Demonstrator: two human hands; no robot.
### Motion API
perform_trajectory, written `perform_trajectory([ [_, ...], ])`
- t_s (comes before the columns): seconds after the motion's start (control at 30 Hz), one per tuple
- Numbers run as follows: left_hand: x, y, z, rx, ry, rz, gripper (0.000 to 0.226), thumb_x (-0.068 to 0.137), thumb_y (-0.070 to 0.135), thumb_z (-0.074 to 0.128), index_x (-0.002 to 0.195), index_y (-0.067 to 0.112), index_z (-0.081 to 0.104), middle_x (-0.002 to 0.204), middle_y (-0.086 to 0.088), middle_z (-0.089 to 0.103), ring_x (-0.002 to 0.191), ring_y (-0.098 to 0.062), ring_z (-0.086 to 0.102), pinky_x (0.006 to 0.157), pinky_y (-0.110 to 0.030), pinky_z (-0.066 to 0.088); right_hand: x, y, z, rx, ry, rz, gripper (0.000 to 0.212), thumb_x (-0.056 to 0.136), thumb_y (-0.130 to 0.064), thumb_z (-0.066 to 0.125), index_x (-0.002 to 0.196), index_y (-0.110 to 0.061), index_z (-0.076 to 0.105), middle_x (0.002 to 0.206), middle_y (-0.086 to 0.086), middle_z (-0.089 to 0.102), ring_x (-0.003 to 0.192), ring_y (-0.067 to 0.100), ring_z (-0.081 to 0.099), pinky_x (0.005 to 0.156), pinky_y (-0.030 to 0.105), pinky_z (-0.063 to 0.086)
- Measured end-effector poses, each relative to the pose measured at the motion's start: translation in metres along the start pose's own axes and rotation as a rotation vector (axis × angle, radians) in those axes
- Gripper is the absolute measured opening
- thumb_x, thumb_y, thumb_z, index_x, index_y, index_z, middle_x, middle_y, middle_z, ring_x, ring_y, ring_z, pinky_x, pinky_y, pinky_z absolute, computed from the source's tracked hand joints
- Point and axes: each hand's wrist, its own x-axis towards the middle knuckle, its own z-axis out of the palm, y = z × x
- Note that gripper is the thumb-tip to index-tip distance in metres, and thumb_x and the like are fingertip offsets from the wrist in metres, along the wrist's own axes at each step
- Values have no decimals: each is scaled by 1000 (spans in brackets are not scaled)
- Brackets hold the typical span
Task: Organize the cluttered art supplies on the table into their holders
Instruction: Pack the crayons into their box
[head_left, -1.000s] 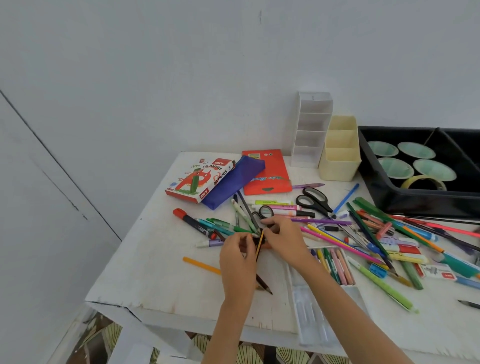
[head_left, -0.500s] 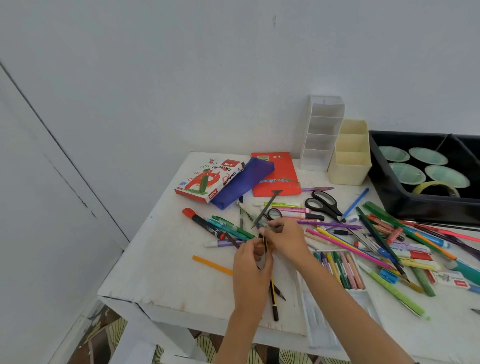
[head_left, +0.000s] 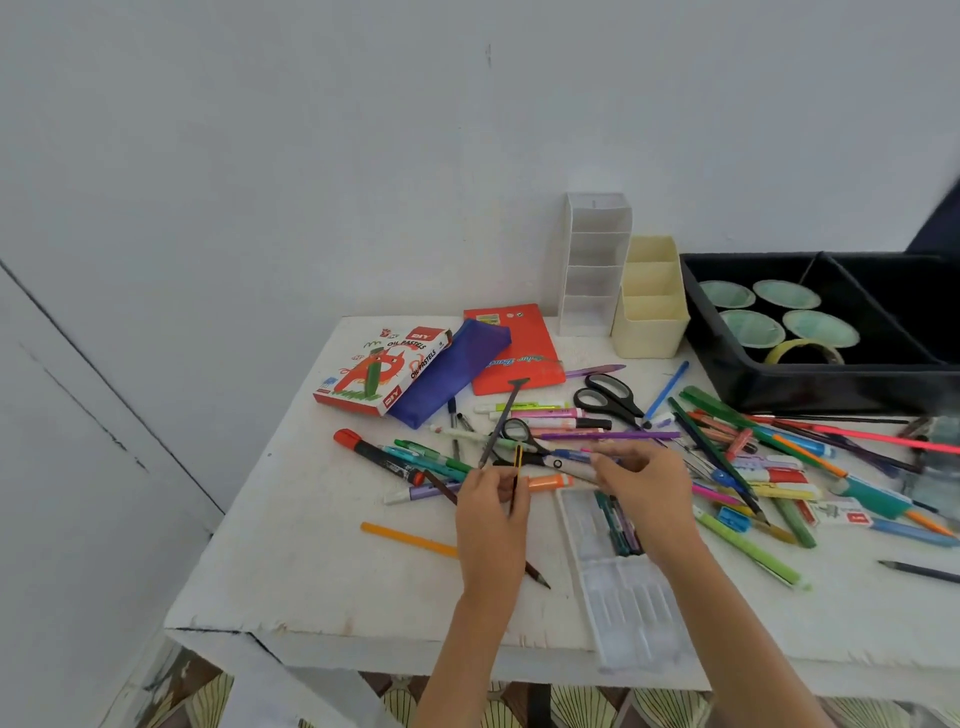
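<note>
A person's two bare hands work over a white table (head_left: 311, 587) strewn with pens and markers (head_left: 753, 447). The left hand (head_left: 491, 512) has its fingers and thumb curled around a small bundle: a yellow-and-black pencil (head_left: 518, 460) standing nearly upright, a thin grey brush (head_left: 501, 415) leaning up and away, and a brown pencil (head_left: 537, 574) whose tip points back toward the person. The right hand (head_left: 649, 483) sits just beside it, fingers loosely bent, thumb and forefinger slightly apart at the end of a blue pen (head_left: 574, 457); whether they pinch it cannot be told. At the table's far edge stand a white tiered holder (head_left: 592, 270) and a cream holder (head_left: 649, 338), well apart from both hands.
</note>
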Motion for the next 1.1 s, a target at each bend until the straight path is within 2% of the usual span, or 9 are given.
perform_trajectory([
  [0.27,-16,5,3,160,39,102,17,87,13,63,103,11,66,99,-1,56,91,-18,55,79,-24,41,-31,20,-34,97,132,20,18,83,-3,63,94,-13,74,71,1,71,72,24,66,68,34,53],
  [0.37,-21,7,3,227,45,141,21,83,11,66,103,13,66,100,-3,58,94,-20,55,79,-28,40,-48,23,-35,-7,128,-107,18,83,-4,66,97,-14,73,81,-2,71,75,8,65,66,12,51],
  [0.43,-24,7,3,270,35,148,22,84,13,65,105,14,66,104,-2,58,99,-20,54,82,-30,40,-58,26,-28,-110,145,-199,19,82,-5,68,98,-14,74,84,-2,69,74,3,62,65,7,48],
  [0.53,-32,7,4,313,48,205,21,83,13,67,104,14,66,109,-2,61,106,-21,52,88,-34,39,-69,36,-14,-234,133,-345,18,81,-3,69,97,-8,74,82,1,64,70,12,59,66,21,53],
  [0.67,-49,6,13,308,-14,350,13,85,19,64,95,15,70,104,1,67,108,-11,46,86,-26,31,-77,52,-1,-439,123,-423,9,85,-8,66,89,-4,72,81,-6,48,67,12,49,53,37,50],
  [0.9,-64,2,21,280,-137,377,38,89,38,39,94,20,72,109,2,69,116,-9,47,98,-19,21,-73,59,7,-369,93,-283,17,94,-17,54,89,-2,61,79,-14,38,74,-2,44,56,12,36],
  [1.0,-64,-4,24,213,-85,415,58,97,51,21,100,18,69,115,0,67,120,-5,38,102,-3,2,-71,59,8,-474,87,-330,20,92,-20,58,86,-3,66,81,-9,41,72,3,41,61,14,39],
  [1.07,-64,-10,27,274,-5,440,51,95,55,24,104,26,64,118,3,63,124,6,33,101,-2,2,-71,53,6,-553,123,-384,14,86,-18,66,82,-4,68,84,-1,52,79,6,47,66,19,46],
  [1.1,-64,-12,29,306,3,450,41,93,56,30,107,32,60,120,3,61,125,13,30,100,-3,6,-70,51,5,-607,165,-407,12,82,-17,70,83,-6,69,88,4,58,87,16,55,72,29,52],
])
